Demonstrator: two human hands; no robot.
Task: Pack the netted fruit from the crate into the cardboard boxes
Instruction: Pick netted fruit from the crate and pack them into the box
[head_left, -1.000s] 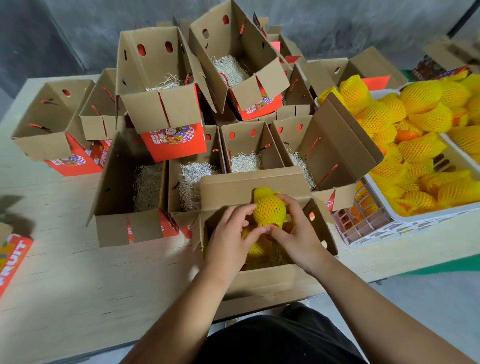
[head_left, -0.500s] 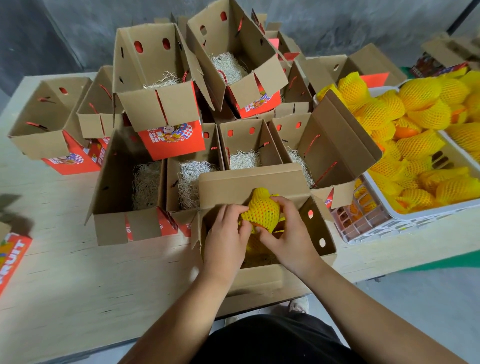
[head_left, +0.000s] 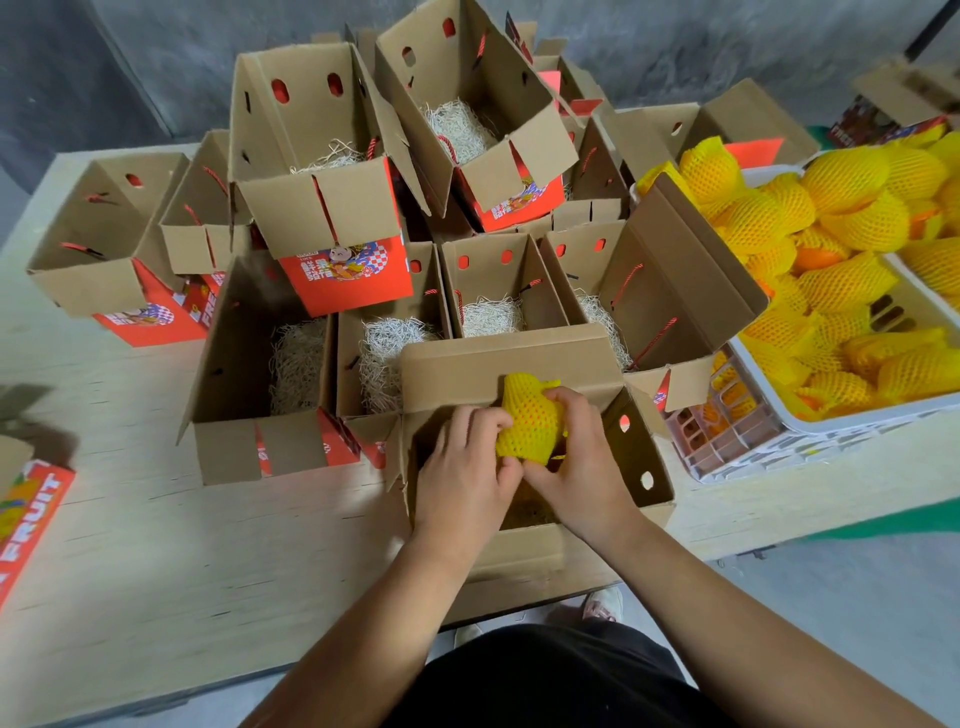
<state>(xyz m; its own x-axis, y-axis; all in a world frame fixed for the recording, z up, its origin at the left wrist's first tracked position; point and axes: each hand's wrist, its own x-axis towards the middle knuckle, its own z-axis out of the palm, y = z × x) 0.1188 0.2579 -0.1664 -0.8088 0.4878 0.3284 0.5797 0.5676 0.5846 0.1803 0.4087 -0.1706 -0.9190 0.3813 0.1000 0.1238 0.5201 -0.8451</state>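
Head view: both hands over the nearest open cardboard box (head_left: 535, 540), which sits at the near edge of the surface (head_left: 156, 545). Left hand (head_left: 462, 478) and right hand (head_left: 582, 467) are both curled round one yellow-netted fruit (head_left: 530, 426), left grip on its left side, right grip wrapping the top and right side. Fruit sits at the box's mouth, against the box's far flap; can't tell if it touches anything inside. More yellow shows below it inside the box, partly hidden by the hands. Landmark = that box. Just behind it: a row of open boxes with pale shredded paper filler (head_left: 384, 353) in the bottoms. Behind those, further boxes stacked tilted on top, red printed panels facing the camera, filler visible in two of them. Right of the landmark box: a white plastic crate (head_left: 831, 431) heaped with netted fruit (head_left: 841, 280), a few bare orange ones showing through the pile; a second crate under it, lattice side visible. One open box's raised flap stands between the landmark box and the crate. Far left of the box, at the frame edge: a red carton (head_left: 31, 514) printed "FRUIT", lying on the surface. Grey wall (head_left: 156, 62) behind the stack. Near side of the box: dark clothing and a shoe (head_left: 602, 605) on the floor below the surface edge.
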